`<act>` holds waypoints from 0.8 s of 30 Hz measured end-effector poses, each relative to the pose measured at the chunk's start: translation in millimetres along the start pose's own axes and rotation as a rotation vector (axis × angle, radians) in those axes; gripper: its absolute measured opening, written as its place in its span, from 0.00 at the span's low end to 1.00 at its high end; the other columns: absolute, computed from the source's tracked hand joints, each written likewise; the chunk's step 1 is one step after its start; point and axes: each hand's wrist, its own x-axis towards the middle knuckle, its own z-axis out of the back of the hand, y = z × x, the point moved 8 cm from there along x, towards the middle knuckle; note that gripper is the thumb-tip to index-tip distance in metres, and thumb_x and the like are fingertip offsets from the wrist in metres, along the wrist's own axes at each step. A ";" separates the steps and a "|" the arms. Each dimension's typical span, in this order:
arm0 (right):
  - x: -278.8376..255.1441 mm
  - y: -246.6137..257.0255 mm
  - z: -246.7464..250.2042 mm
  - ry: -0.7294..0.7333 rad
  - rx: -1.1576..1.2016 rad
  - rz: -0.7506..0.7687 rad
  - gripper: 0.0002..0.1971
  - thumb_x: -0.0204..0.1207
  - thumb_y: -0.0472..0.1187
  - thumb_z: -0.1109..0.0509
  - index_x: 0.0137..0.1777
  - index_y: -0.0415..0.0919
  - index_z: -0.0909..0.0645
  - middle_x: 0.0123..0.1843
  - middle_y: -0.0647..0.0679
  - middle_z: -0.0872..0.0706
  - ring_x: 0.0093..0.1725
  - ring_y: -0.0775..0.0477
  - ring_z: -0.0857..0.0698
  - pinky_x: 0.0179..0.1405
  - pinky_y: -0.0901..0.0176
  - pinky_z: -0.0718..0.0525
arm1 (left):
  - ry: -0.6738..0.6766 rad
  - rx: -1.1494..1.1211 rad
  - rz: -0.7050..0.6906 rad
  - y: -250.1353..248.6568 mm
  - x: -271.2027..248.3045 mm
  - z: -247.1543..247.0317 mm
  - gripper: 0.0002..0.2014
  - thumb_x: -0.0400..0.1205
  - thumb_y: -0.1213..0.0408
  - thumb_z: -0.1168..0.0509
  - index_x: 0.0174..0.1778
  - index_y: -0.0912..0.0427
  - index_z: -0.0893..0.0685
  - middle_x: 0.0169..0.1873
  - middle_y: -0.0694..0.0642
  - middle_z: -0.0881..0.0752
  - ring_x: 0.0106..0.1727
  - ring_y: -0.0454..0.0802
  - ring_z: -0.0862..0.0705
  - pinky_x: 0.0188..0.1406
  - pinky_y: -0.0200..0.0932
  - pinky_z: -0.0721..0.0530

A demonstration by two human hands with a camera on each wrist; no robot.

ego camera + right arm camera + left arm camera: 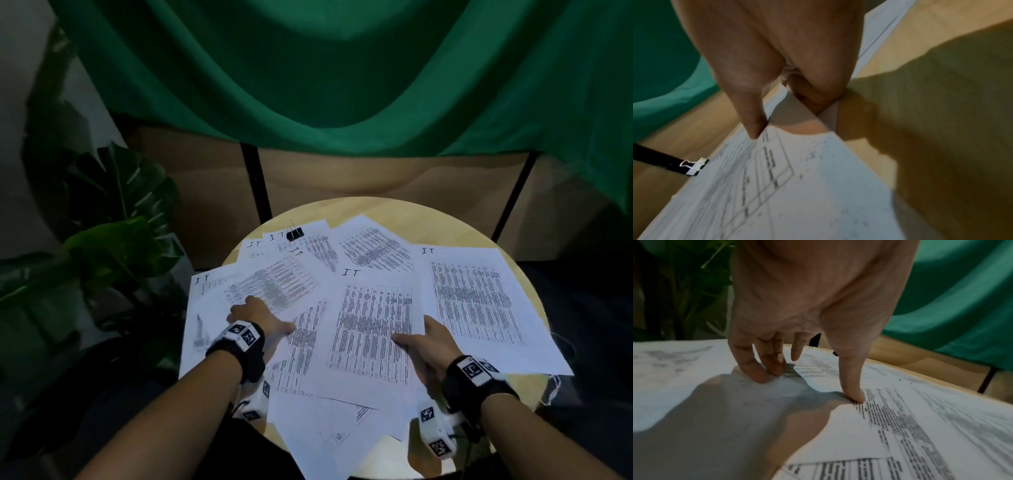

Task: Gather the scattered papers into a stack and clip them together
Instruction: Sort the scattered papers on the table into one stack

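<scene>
Task at its start; nothing stacked, nothing clipped.

Papers (373,325): printed sheets fanned loosely over most of the round wooden worktop (404,212), overlapping at odd angles. Several overhang the left edge and the near edge; one large sheet reaches toward the right edge. No squared pile anywhere.

Clip (295,234): black binder clip, lying at the far-left edge of the worktop on top of the farthest sheets. Well apart from both hands, untouched. Also seen in the right wrist view (694,166), at the far corner of a sheet.

Left hand (255,315): on the sheets near the left edge. Left wrist view shows fingertips (760,374) and thumb bearing down on the paper, fingers bent at the tips, the sheet between them slightly puckered. Pressing and bunching rather than lifting; I judge it is not closed round any sheet.

Right hand (424,346): at the near-right part of the worktop, between the middle sheet and the right-hand one. Right wrist view shows thumb on top of a sheet edge and fingers curled beneath it: this grip pinches a paper.

Remaining, by my judgement: draw all sheets inward to one pile, square the edges, fetch the clip from the far-left edge, fix it on.

Risk: overhanging sheets may slide off the left or near edge.
</scene>
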 end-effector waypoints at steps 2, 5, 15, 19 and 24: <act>-3.0 2.3 0.5 0.016 0.012 0.030 0.18 0.80 0.18 0.28 0.68 0.26 0.22 0.49 0.38 0.12 0.26 0.57 0.10 0.20 0.72 0.19 | -0.004 -0.025 -0.031 -4.9 -3.1 -5.1 0.55 0.69 0.40 0.12 0.84 0.64 0.31 0.78 0.67 0.20 0.76 0.70 0.17 0.73 0.59 0.13; 4.1 -3.3 3.1 0.036 0.060 0.016 0.20 0.79 0.18 0.28 0.70 0.25 0.22 0.54 0.35 0.11 0.31 0.54 0.08 0.23 0.72 0.16 | -0.024 -0.036 -0.136 -15.5 -1.5 -1.4 0.36 0.76 0.44 0.16 0.70 0.63 0.19 0.68 0.64 0.12 0.62 0.65 0.12 0.56 0.52 0.12; 19.1 -19.3 3.3 0.000 0.154 -0.004 0.22 0.78 0.17 0.27 0.69 0.33 0.18 0.64 0.36 0.08 0.60 0.37 0.08 0.46 0.61 0.09 | -0.102 0.184 -0.190 17.7 95.6 53.1 0.69 0.56 0.14 0.26 0.85 0.60 0.29 0.80 0.65 0.20 0.80 0.69 0.20 0.77 0.65 0.17; 32.9 -26.8 5.4 -0.032 0.218 -0.016 0.30 0.75 0.18 0.24 0.76 0.32 0.23 0.75 0.36 0.15 0.67 0.35 0.10 0.58 0.53 0.08 | -0.044 0.122 -0.262 22.2 113.5 41.2 0.81 0.50 0.15 0.22 0.94 0.58 0.42 0.88 0.62 0.26 0.85 0.66 0.22 0.80 0.65 0.18; 36.1 -30.2 4.8 -0.027 0.302 -0.045 0.30 0.74 0.19 0.22 0.76 0.32 0.23 0.76 0.34 0.16 0.67 0.33 0.11 0.58 0.50 0.08 | -0.061 0.069 -0.300 12.7 112.0 41.6 0.77 0.56 0.25 0.14 0.96 0.54 0.44 0.92 0.61 0.33 0.91 0.65 0.32 0.87 0.67 0.27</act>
